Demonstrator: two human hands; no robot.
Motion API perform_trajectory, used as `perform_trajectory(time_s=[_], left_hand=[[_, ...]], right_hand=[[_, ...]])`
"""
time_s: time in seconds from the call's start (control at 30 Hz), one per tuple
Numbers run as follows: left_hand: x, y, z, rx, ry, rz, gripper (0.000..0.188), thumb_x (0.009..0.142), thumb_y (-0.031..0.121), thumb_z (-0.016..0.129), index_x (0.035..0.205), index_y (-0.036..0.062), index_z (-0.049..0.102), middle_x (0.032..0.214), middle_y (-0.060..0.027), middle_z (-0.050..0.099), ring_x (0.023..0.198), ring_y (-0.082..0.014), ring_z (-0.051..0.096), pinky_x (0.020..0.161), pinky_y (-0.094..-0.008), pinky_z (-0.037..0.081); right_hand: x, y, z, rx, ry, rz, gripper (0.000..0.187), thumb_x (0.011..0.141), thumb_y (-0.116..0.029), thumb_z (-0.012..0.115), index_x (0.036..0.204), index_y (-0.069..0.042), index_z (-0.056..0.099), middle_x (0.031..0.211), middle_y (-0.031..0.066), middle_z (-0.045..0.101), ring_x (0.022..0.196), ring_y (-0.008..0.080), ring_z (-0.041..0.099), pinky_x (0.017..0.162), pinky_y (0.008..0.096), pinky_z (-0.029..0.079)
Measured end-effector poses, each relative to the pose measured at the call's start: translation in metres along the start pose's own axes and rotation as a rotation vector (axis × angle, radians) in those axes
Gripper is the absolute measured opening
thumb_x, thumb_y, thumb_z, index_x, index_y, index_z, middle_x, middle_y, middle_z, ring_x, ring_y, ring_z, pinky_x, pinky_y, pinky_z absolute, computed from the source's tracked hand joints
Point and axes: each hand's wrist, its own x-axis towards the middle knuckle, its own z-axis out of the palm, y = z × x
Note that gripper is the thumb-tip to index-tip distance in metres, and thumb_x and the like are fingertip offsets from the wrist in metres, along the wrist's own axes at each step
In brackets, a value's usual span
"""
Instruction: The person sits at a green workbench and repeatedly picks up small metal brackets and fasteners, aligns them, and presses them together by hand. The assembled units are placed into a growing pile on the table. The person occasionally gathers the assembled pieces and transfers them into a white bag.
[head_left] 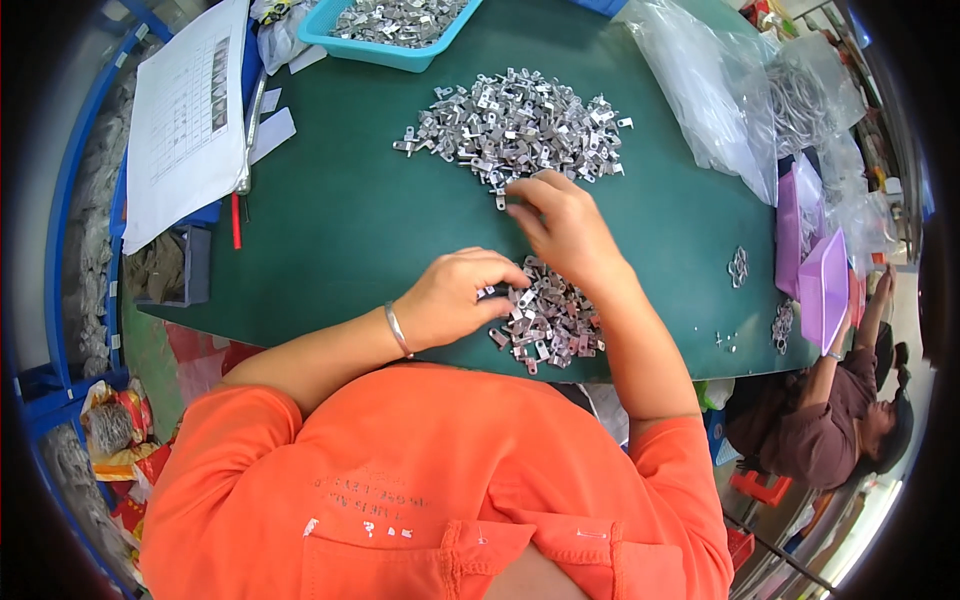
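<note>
A large heap of small bent metal brackets [530, 125] lies on the green table, with a smaller heap of the same brackets [560, 325] close to my body. My right hand [568, 228] reaches to the near edge of the large heap. Its thumb and index finger are apart, right beside a single bracket [502, 199]; whether they touch it I cannot tell. At the left side of the small heap is my left hand [455, 298], wearing a bangle. Between its curled fingers and thumb a small metal bracket [487, 292] shows, partly hidden.
A turquoise basket [400, 55] full of metal parts stands at the far edge. Printed sheets [190, 120] and a red pen [236, 222] lie left. Plastic bags [700, 100], purple bins [823, 285] and metal rings [738, 267] are right, where another person [835, 420] sits.
</note>
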Motion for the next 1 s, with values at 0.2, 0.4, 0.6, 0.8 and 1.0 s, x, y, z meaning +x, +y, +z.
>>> perform_trajectory(time_s=[0.2,0.4,0.6,0.8,1.0], left_hand=[[0.010,-0.008,-0.013,0.102,0.189,-0.046,0.016,0.075,0.002,0.071,0.089,0.0019,0.066,0.092,-0.0057,0.060,0.072,-0.0131,0.060,0.062,-0.0237,0.049],[0.040,-0.031,-0.027,0.419,0.326,0.149,0.029,0.076,-0.003,0.066,0.104,0.0019,0.062,0.097,-0.0106,0.057,0.078,-0.0234,0.060,0.069,-0.0324,0.050],[0.059,-0.040,-0.021,0.569,0.327,0.216,0.017,0.073,0.002,0.070,0.084,0.0029,0.057,0.086,-0.0107,0.052,0.077,-0.0315,0.057,0.068,-0.0388,0.048],[0.044,-0.031,-0.028,0.202,0.294,-0.136,0.013,0.082,0.001,0.065,0.095,0.0002,0.061,0.087,-0.0085,0.062,0.075,-0.0187,0.065,0.067,-0.0289,0.052],[0.022,-0.022,-0.025,-0.794,0.265,-0.533,0.017,0.090,0.002,0.058,0.105,-0.0041,0.060,0.094,-0.0121,0.066,0.083,-0.0182,0.067,0.074,-0.0275,0.055]], right_hand=[[0.002,0.009,0.017,-0.166,-0.062,0.026,0.017,0.076,-0.011,0.068,0.090,-0.003,0.062,0.082,0.0147,0.057,0.076,0.0355,0.060,0.069,0.0425,0.050],[-0.029,0.018,-0.007,1.116,-0.154,0.562,0.014,0.087,0.004,0.058,0.101,0.005,0.061,0.098,0.0124,0.066,0.085,0.0161,0.065,0.073,0.0271,0.056],[-0.050,0.021,-0.016,1.533,-0.117,0.539,0.015,0.084,0.005,0.061,0.100,0.005,0.062,0.097,0.0164,0.066,0.082,0.0200,0.067,0.074,0.0289,0.057],[-0.044,0.025,-0.038,0.944,-0.366,0.323,0.011,0.079,0.007,0.062,0.089,0.005,0.064,0.097,0.0136,0.066,0.085,0.0186,0.064,0.075,0.0282,0.053],[-0.004,0.004,0.000,-0.113,-0.007,-0.011,0.008,0.077,-0.005,0.064,0.084,-0.002,0.065,0.082,0.0124,0.060,0.079,0.0304,0.062,0.069,0.0382,0.051]])
